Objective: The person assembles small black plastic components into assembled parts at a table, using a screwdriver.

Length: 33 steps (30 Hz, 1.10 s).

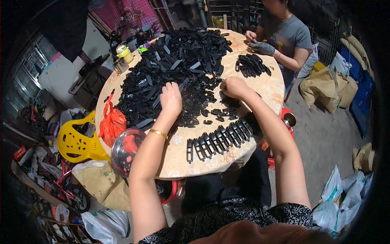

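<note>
At one black heap (pixel 178 57) curl one left hand (pixel 171 97) — one right hand (pixel 235 87).

"Any legible text, labels or numbers?"
"None readable. Green print (pixel 107 177) is noted on the tan sack (pixel 101 188), lower left."
"Wording?"
"Too small to make out."

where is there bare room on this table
The tablecloth is bare on the right, between the small pile and the right forearm, and at the near edge, between the left forearm and the row of black frames. The middle is crowded by the big black heap, with the left hand over it and the right hand at its edge.
</note>
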Motion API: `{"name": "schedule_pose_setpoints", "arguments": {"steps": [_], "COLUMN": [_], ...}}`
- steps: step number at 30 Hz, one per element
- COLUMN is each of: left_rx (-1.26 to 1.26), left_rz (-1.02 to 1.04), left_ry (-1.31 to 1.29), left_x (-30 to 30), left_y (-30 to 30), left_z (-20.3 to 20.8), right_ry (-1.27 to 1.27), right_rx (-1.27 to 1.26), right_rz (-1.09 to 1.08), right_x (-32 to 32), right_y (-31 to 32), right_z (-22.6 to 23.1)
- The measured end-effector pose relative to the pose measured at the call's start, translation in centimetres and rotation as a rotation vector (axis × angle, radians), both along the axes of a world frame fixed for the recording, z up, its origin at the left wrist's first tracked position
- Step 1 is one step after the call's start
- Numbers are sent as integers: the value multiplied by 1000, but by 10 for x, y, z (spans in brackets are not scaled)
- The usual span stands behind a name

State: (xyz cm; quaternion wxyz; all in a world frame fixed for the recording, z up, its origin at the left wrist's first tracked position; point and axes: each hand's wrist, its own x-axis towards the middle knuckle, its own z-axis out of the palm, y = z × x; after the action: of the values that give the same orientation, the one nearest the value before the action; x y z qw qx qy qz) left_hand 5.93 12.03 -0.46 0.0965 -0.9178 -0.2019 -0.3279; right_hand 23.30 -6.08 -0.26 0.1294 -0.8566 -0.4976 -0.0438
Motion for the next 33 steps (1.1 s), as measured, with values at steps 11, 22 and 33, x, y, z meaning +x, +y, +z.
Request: {"name": "schedule_pose_setpoints", "arguments": {"steps": [11, 22, 33], "left_rx": [-322, -1896, -2029], "left_rz": [-185, -233, -430], "left_ry": [-329, -494, -359], "left_x": [3, 7, -19], "left_y": [5, 15, -42], "left_z": [-2, 13, 25], "right_ry": [-204, -203, -220], "right_rx": [71, 67, 139], "right_rz": [10, 396, 29], "right_x": [-14, -21, -7], "right_y": [45, 4, 41], "right_z": [-25, -24, -20]}}
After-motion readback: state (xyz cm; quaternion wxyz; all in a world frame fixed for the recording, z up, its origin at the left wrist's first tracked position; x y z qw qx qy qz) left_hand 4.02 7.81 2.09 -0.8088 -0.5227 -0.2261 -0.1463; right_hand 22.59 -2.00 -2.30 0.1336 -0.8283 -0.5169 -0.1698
